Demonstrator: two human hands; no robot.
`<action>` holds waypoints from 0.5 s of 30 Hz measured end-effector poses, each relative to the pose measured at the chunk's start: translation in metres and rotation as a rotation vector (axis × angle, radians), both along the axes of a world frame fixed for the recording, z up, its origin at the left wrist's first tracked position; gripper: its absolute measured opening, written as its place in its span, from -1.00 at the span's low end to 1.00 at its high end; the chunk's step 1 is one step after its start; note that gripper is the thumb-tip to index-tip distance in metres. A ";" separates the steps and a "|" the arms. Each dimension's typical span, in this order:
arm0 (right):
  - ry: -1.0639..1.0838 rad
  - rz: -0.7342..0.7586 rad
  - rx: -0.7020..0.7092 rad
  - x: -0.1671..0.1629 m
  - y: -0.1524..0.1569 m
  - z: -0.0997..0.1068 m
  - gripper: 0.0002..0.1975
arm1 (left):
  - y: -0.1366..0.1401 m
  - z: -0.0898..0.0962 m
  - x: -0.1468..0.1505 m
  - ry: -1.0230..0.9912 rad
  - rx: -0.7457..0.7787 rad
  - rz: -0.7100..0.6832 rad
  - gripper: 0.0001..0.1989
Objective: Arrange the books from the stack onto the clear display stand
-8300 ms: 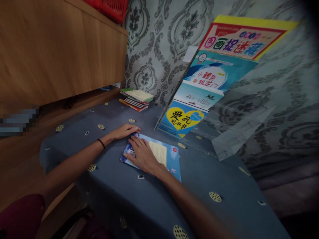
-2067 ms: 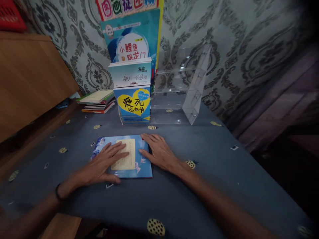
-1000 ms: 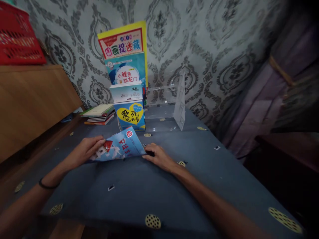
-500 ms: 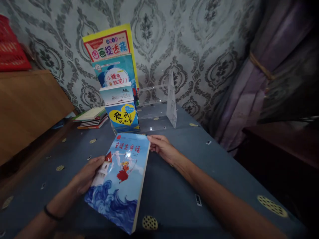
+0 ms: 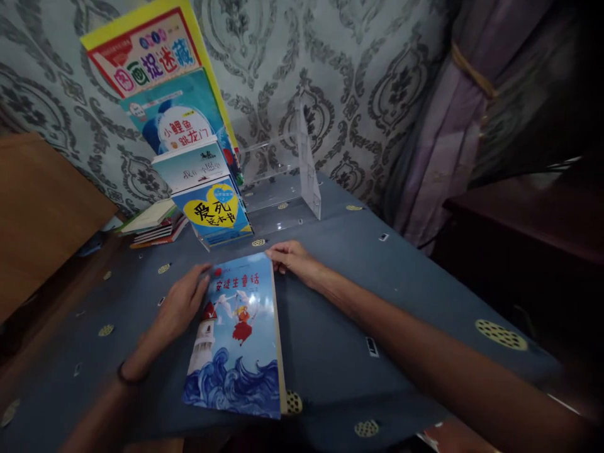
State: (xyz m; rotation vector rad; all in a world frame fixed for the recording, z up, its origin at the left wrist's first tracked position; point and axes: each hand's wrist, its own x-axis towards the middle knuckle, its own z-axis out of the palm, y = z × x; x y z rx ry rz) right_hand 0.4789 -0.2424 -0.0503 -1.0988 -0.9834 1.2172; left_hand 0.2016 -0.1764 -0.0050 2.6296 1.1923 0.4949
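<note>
A blue storybook [image 5: 236, 343] with red Chinese title characters, a lighthouse and waves on its cover lies face up on the table. My right hand [image 5: 295, 261] pinches its top right corner between thumb and fingers. Beside the upper left edge is my left hand [image 5: 182, 302], fingers stretched out and a little apart; its fingertips are at the book's corner, and whether they touch it I cannot tell. Just behind stands a clear acrylic book rack [image 5: 309, 170]. Tiered in its left part are a blue book with a yellow heart [image 5: 214, 211], a white book [image 5: 193, 167], a teal book [image 5: 184, 123] and a tall yellow-edged book [image 5: 151, 60].
Several thin books [image 5: 155, 223] are stacked left of the rack. A wooden box or cabinet [image 5: 47, 214] stands at the far left. The table [image 5: 340, 277] has a blue-grey patterned cloth. Patterned wallpaper is behind, and a tied purple curtain [image 5: 438, 151] hangs at the right.
The storybook has gone from tilted to lying straighter and flatter. My left hand has slid up its left edge and loosened from it; my right hand keeps the top right corner. The view has shifted.
</note>
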 end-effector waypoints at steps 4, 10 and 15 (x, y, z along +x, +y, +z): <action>-0.060 0.002 0.006 0.001 -0.003 0.002 -0.74 | 0.033 -0.019 0.022 -0.148 -0.093 -0.059 -0.47; -0.228 -0.012 -0.005 -0.011 0.016 0.007 -0.78 | 0.062 -0.035 0.009 -0.274 -0.151 0.014 -0.52; -0.460 -0.056 -0.032 -0.025 0.043 0.006 -0.76 | 0.057 -0.039 -0.016 -0.279 -0.085 0.070 -0.57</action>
